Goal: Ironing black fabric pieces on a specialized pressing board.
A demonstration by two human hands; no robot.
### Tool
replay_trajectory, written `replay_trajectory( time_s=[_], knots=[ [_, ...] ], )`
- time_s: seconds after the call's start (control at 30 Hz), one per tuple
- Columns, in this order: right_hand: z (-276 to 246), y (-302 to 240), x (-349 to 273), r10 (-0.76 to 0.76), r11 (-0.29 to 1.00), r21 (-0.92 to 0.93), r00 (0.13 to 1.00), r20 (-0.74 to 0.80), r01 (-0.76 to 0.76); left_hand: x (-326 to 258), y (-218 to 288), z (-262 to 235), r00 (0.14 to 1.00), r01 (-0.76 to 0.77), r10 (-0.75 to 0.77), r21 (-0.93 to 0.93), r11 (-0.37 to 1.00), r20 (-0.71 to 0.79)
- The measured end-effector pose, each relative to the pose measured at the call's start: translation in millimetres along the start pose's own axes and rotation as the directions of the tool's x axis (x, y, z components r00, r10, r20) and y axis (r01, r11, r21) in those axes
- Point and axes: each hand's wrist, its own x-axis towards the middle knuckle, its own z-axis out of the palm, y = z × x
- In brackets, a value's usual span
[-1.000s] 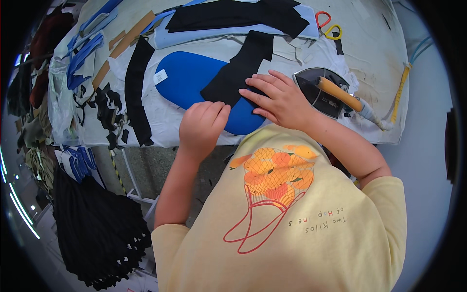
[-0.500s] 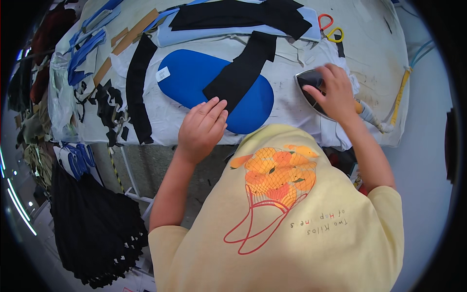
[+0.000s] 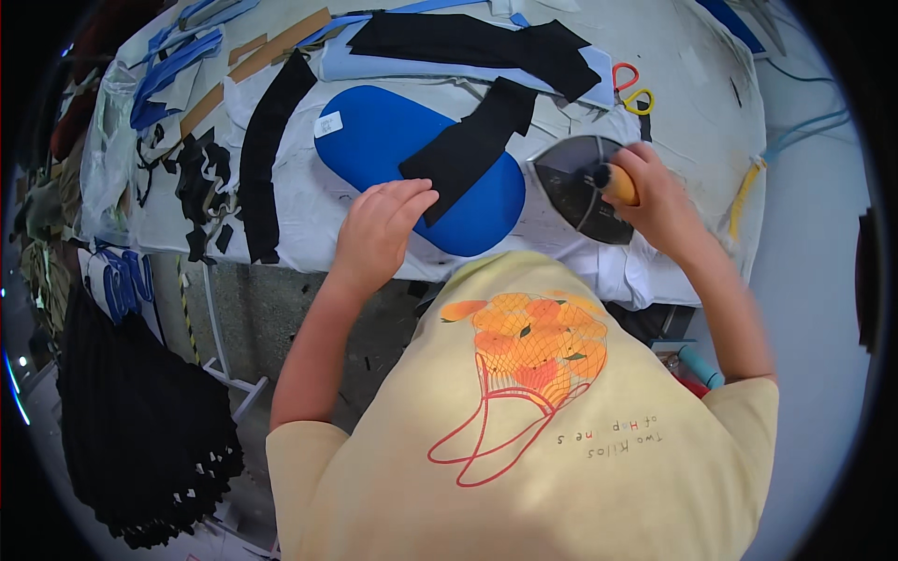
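Observation:
A blue rounded oblong pad [image 3: 374,131] with a white label lies on the table in front of me. Slantwise across it rests a black fabric piece [image 3: 468,150], its far end reaching past the pad. My left hand [image 3: 379,229] is closed, its fingertips together at the near-left edge of that piece; the thumb is hidden. To the right of the pad, my right hand [image 3: 659,201] wraps round the orange-brown handle of an iron [image 3: 575,182]. The iron is lifted and tilted, its pointed tip toward the pad.
Behind the pad, more black fabric [image 3: 449,37] lies on a light blue board [image 3: 374,65]. Scissors [image 3: 636,98] with red and yellow handles are beyond the iron. A black strip [image 3: 262,159] and dark scraps [image 3: 201,182] lie leftward. Black garments [image 3: 150,421] hang below at left.
My right hand has closed round the iron's handle and raised it, turning its tip toward the pad. My left fingers have drawn together at the fabric's edge.

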Motion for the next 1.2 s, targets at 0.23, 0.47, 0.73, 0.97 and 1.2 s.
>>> replay_trajectory(
  time_s=[0.23, 0.47, 0.73, 0.97, 1.2],
  knots=[
    [4, -107, 42, -0.368, 0.908, -0.102, 0.890, 0.270, 0.406, -14, 2, 12, 0.981, 0.103, -0.124, -0.139, 0.985, -0.151],
    [20, -110, 56, -0.417, 0.880, -0.103, 0.860, 0.295, 0.463, -41, 4, 6, 0.880, 0.275, -0.290, -0.093, 0.957, -0.376],
    [1, -37, 39, 0.035, 0.997, -0.075, 0.972, 0.232, -0.018, -37, 10, 15, 0.877, 0.378, -0.389, -0.093, 0.921, -0.283],
    [58, 78, -31, 0.198, 0.978, -0.072, 0.980, 0.035, -0.195, 9, 37, 25, 0.771, 0.611, -0.562, 0.099, 0.786, -0.300],
    [91, 105, -33, 0.284, 0.956, -0.021, 0.940, -0.189, -0.293, 19, 54, 0, 0.641, 0.298, -0.759, -0.873, 0.386, -0.117]
  ],
)
